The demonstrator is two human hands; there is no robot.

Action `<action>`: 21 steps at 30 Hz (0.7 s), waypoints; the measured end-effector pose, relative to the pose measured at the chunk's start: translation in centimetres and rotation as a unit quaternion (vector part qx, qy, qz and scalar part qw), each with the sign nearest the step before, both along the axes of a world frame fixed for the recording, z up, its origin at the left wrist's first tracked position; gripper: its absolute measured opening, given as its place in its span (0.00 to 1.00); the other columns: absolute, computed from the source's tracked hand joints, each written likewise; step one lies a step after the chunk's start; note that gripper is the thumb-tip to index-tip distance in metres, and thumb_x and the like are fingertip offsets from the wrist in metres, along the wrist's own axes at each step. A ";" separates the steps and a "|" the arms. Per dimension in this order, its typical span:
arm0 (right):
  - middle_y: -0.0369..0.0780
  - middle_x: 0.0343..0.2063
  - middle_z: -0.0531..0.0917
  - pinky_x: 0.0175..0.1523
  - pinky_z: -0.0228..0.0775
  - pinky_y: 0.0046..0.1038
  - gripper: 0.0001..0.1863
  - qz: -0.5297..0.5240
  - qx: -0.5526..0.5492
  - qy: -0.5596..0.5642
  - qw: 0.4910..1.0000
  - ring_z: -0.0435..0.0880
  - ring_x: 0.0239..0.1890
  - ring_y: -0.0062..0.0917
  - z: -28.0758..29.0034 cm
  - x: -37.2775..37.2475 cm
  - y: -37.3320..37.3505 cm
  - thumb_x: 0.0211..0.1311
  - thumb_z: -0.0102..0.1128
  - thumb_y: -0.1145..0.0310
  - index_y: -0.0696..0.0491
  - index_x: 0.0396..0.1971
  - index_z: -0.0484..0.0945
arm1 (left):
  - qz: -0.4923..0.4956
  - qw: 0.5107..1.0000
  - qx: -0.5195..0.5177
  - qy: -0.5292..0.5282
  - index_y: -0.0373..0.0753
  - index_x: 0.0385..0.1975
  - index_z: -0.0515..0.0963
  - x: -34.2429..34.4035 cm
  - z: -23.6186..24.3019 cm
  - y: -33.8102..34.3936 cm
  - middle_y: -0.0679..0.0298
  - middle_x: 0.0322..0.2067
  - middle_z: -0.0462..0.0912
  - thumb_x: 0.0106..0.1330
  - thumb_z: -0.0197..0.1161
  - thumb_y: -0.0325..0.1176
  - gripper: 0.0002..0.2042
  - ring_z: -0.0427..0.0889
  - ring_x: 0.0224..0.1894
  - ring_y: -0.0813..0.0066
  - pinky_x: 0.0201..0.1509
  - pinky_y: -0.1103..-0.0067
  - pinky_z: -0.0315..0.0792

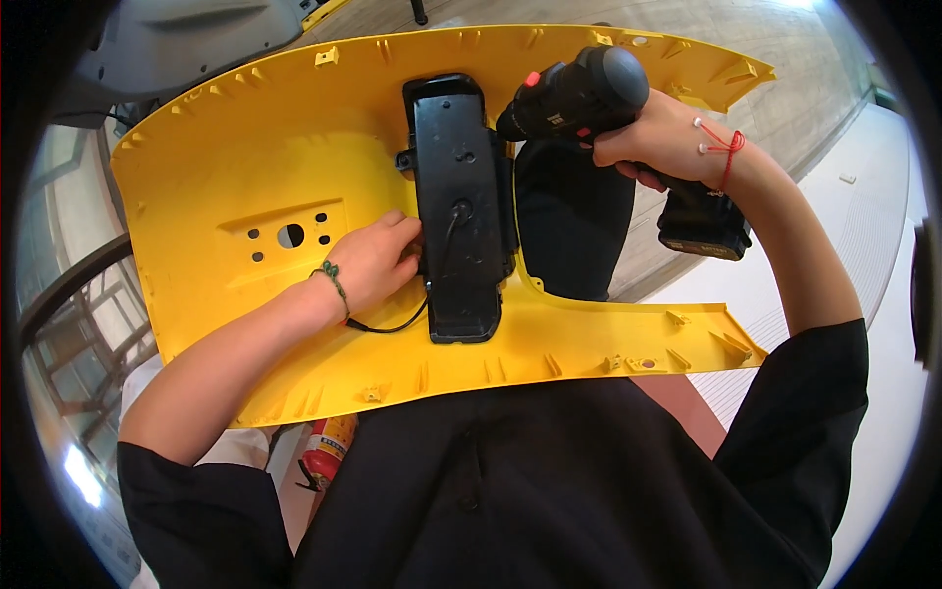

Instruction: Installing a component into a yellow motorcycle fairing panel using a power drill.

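A yellow molded plastic panel (186, 285) lies across my lap, with ribs, clips and holes. At its middle sits an elongated black housing (457, 265) with a cable leading out to the lower left. My left hand (378, 260) grips the housing's left side with bent fingers, its tips partly hidden. My right hand (653, 142) is closed on a black cordless drill (579, 93) with red buttons and a battery underneath. The drill's nose is at the upper right edge of the housing; whether it touches cannot be made out. My dark-clothed leg shows through the panel's cutout.
A grey molded part (177, 44) is at the top left, beside a dark curved bar (59, 304). A red fire extinguisher (324, 454) is below the panel. Wooden-look flooring (726, 39) and a white ridged surface (859, 226) extend behind and to the right.
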State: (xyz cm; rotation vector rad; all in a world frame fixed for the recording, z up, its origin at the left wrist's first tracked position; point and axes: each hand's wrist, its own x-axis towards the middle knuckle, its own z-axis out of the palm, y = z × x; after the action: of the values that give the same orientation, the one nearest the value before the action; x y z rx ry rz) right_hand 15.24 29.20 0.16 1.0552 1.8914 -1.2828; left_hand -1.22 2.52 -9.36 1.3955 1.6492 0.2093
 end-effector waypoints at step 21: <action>0.38 0.17 0.76 0.24 0.70 0.22 0.17 0.084 0.060 -0.018 0.994 0.74 0.17 0.23 1.0 -0.8 -1.0 0.48 0.60 0.58 0.56 0.34 0.77 | -0.016 1.000 -0.001 0.006 0.33 0.35 0.72 0.1 -0.4 -0.2 0.52 0.35 0.74 0.57 0.57 0.30 0.09 0.76 0.38 0.53 0.42 0.68 0.71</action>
State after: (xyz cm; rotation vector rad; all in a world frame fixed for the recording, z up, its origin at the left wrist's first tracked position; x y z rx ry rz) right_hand 14.41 28.17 1.14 0.9490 2.0051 -1.0598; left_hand -1.08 2.29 -9.75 1.4233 1.6360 0.1801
